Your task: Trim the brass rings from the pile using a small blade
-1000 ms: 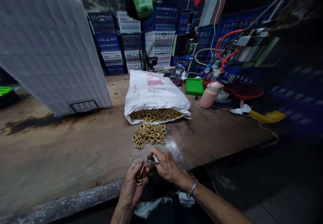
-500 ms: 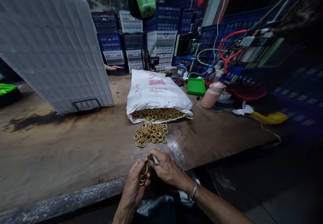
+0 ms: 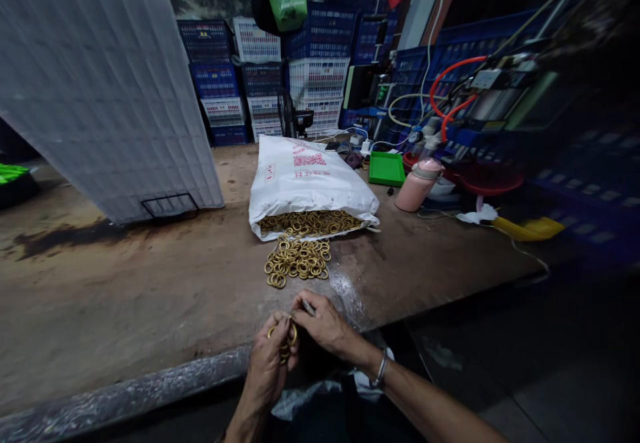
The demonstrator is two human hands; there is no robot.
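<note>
Several brass-coloured rings [image 3: 285, 350] are held in my left hand [image 3: 267, 363], its fingers closed around them near the table's front edge. My right hand [image 3: 325, 323] is closed on a small tool with a pale metal end [image 3: 309, 307], its kind too small to make out. The fingertips of both hands meet at the rings. Beyond them lies a loose pile of brass rings [image 3: 297, 261] on the wooden table [image 3: 165, 296]. It spills from the open mouth of a white woven sack [image 3: 310, 183] with red print, which is full of more rings.
A grey-white ribbed panel [image 3: 110, 96] stands at the left on a wire stand. To the right are a green tray [image 3: 387, 168], a pink bottle [image 3: 419, 184], a red bowl [image 3: 493, 183] and a yellow scoop-like object [image 3: 530, 228]. Stacked blue and white crates [image 3: 320, 70] fill the back.
My left thumb and the rings have shifted, with a ring now upright at the fingertips. My right hand has turned the tool slightly. Another person's hand behind the panel has gone from view.
</note>
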